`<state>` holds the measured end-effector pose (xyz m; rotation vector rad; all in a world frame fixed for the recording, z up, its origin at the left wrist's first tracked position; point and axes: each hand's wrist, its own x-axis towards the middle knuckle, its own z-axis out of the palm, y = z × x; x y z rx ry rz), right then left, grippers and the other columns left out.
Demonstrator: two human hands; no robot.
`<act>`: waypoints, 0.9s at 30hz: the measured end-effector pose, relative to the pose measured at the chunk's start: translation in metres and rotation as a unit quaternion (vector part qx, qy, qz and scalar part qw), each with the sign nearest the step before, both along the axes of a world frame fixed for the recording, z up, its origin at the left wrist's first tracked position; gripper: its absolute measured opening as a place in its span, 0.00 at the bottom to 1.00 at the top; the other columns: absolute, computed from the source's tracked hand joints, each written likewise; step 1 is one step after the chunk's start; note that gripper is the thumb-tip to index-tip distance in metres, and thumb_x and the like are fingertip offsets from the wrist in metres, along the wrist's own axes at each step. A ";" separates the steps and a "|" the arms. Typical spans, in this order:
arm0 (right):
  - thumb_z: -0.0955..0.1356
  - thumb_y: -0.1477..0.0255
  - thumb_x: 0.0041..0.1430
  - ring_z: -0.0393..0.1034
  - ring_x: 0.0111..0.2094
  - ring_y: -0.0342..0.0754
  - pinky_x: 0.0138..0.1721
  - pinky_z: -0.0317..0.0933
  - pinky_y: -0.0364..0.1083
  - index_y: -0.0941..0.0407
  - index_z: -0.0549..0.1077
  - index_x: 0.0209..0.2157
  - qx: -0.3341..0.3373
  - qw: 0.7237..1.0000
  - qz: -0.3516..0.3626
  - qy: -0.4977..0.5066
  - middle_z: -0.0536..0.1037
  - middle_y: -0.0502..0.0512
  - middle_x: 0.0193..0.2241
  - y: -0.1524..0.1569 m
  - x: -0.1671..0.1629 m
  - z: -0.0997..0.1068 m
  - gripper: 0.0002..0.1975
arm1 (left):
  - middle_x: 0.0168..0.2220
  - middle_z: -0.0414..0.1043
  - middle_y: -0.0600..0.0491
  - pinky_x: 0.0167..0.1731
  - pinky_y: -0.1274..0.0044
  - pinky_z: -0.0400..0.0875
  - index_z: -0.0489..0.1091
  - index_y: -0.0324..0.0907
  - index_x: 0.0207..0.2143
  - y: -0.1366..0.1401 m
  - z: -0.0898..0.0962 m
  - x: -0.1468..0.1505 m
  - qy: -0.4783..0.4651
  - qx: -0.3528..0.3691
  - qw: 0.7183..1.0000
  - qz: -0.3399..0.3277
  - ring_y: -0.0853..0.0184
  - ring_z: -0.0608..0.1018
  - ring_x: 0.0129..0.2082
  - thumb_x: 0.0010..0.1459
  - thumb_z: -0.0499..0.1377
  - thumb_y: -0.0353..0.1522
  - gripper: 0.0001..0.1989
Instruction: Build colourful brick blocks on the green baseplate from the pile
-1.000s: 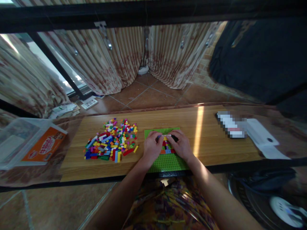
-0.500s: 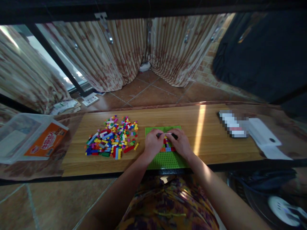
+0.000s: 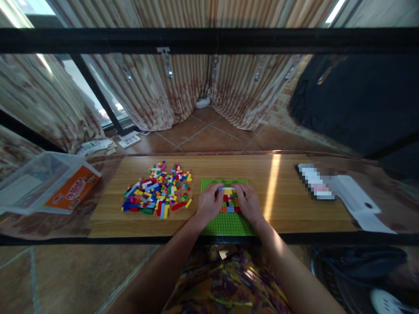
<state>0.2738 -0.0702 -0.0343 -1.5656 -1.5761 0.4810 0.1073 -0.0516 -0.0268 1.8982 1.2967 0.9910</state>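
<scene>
On the table lies a green studded baseplate [image 3: 225, 224], with a small block of coloured building bricks [image 3: 229, 204] fixed on its middle. The block has orange, blue, red and yellow bricks, and a pale strip of brick [image 3: 226, 191] runs along its far side. My left hand [image 3: 208, 201] is closed at the left end of that pale strip, its fingers curled. At the right end my right hand [image 3: 249, 203] is closed in the same way, thumb and fingers against the bricks. My fingers cover both ends, so the strip's full length is hidden.
Left of the baseplate is a loose heap of coloured bricks [image 3: 157, 192]. A clear plastic box [image 3: 59, 161] with an orange label stands at the far left. To the right lie a blurred-out phone-like object [image 3: 316, 181] and a white box [image 3: 356, 194]. A black bar crosses beyond the table.
The view has tilted up a little. My thumbs and fingertips have moved slightly apart, showing more of the bricks and the pale strip between my hands.
</scene>
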 end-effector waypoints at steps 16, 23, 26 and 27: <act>0.58 0.57 0.67 0.72 0.43 0.54 0.48 0.63 0.53 0.54 0.78 0.39 -0.033 0.999 -0.007 -0.015 0.79 0.58 0.40 -0.002 0.009 -0.004 0.22 | 0.40 0.73 0.51 0.47 0.71 0.70 0.71 0.43 0.43 -0.006 0.002 0.002 0.079 0.021 0.996 -0.021 0.63 0.74 0.42 0.61 0.57 0.34 0.09; 0.63 0.57 0.63 0.73 0.42 0.56 0.45 0.65 0.55 0.54 0.77 0.39 0.015 0.998 -0.020 -0.050 0.79 0.60 0.38 0.002 -0.001 0.009 0.17 | 0.38 0.72 0.49 0.45 0.69 0.71 0.70 0.43 0.41 -0.006 0.004 0.004 0.097 0.022 0.995 -0.023 0.61 0.74 0.41 0.60 0.56 0.34 0.08; 0.63 0.60 0.64 0.72 0.44 0.56 0.48 0.64 0.57 0.54 0.77 0.39 0.056 0.996 0.025 -0.064 0.79 0.60 0.40 0.004 -0.025 0.028 0.15 | 0.40 0.73 0.47 0.47 0.66 0.72 0.71 0.41 0.42 -0.005 -0.001 0.005 0.059 0.024 0.998 -0.029 0.59 0.75 0.42 0.56 0.58 0.31 0.11; 0.63 0.61 0.64 0.72 0.44 0.56 0.49 0.64 0.57 0.53 0.77 0.40 0.057 0.995 0.054 -0.064 0.79 0.60 0.41 0.005 -0.036 0.035 0.14 | 0.39 0.74 0.47 0.47 0.66 0.73 0.71 0.41 0.42 -0.006 -0.003 0.005 0.038 0.025 0.998 -0.031 0.58 0.76 0.42 0.54 0.59 0.30 0.11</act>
